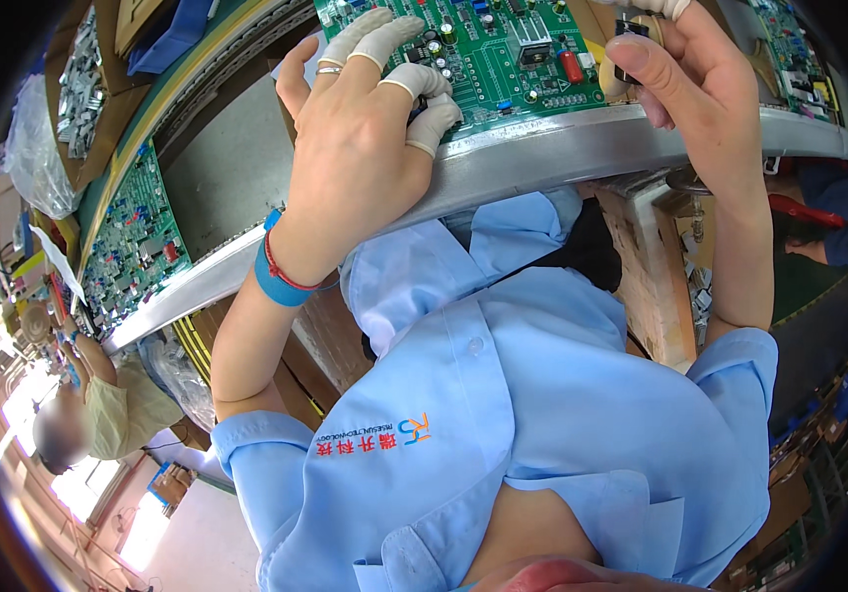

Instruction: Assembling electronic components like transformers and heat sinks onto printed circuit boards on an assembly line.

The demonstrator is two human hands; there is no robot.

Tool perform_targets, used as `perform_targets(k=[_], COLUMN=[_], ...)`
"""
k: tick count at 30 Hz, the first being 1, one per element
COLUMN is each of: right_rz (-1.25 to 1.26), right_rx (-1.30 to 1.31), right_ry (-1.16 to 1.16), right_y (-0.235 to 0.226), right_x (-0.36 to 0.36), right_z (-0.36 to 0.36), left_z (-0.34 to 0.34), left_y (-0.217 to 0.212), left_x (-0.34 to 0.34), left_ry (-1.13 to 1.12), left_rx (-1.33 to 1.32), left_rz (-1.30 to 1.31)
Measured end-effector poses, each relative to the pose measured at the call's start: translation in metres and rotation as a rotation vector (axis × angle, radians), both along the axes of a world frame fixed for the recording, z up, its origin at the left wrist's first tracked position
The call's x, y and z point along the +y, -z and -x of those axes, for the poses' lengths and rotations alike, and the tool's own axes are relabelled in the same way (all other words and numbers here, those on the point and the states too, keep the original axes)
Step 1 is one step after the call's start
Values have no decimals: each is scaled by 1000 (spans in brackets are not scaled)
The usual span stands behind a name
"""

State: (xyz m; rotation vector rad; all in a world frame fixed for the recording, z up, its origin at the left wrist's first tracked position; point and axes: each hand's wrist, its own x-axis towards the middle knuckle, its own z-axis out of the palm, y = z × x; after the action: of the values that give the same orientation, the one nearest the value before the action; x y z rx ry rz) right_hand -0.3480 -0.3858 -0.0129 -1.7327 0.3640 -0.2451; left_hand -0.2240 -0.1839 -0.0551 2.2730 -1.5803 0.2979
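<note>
A green circuit board [488, 89] lies on the metal-edged bench in front of me, carrying capacitors, a heat sink [532, 46] and a red component [571, 66]. My left hand [360, 128], in white finger cots, rests over the board's left part. Its thumb and index finger pinch a small dark part [418, 107] against the board's surface; most of that part is hidden. Just off the board's right edge, my right hand [700, 84] is raised, with finger cots on some fingers. Between thumb and fingers it grips a small black component [631, 49].
The metal rail [542, 143] of the bench runs between me and the board. More circuit boards stand at the left [138, 237] and right [804, 54]. A cardboard box [78, 99] of metal parts and a clear plastic bag [41, 163] are at far left. Another person [123, 405] sits beyond.
</note>
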Motion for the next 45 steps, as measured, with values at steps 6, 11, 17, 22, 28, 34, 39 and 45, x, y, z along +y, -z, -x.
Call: perform_targets(k=[6, 11, 17, 22, 28, 34, 39, 45], right_rz=[-242, -459, -445, 98, 153, 199, -99, -144], right_rx=[-612, -1188, -1138, -31, -56, -211, -121, -6], right_ry=[-284, -560, -537, -93, -33, -229, -332, -360], right_y=[57, 82, 75, 9, 7, 28, 17, 13], right_x=[-7, -11, -6, 4, 4, -12, -3, 20], right_z=[-31, -54, -54, -7, -5, -6, -18, -39], left_z=[7, 3, 1, 2, 8, 8, -45, -85], left_y=[-2, 7, 13, 11, 7, -5, -36, -41], left_x=[1, 6, 5, 9, 1, 9, 68, 224], left_ry=[16, 20, 19, -2, 23, 18, -201, -687], left_rx=[-25, -57, -20, -36, -36, -51, -184, -376], left_rz=[1, 56, 142, 59, 64, 24, 157, 126])
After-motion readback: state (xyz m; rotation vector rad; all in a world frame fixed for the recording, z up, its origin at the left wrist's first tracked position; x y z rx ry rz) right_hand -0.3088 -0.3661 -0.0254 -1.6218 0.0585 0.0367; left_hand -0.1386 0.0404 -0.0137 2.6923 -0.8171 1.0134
